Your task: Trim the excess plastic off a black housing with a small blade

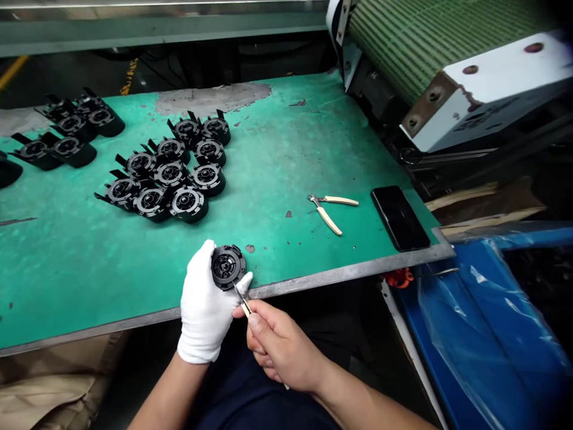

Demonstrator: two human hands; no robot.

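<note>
My left hand (203,307), in a white glove, is closed round a round black plastic part (228,266) held at the near edge of the green mat. My bare right hand (280,346) grips a small knife (243,302) with a pale handle, and its thin blade touches the lower rim of that part. Both hands hover just in front of the table edge, above my lap.
Several matching black parts (172,173) lie grouped on the green mat (277,155), with more at the far left (67,131). Cream-handled cutters (330,209) and a black phone (400,217) lie to the right. A green-belt conveyor (430,42) stands behind; a blue bin (483,334) lined with plastic sits beside my right.
</note>
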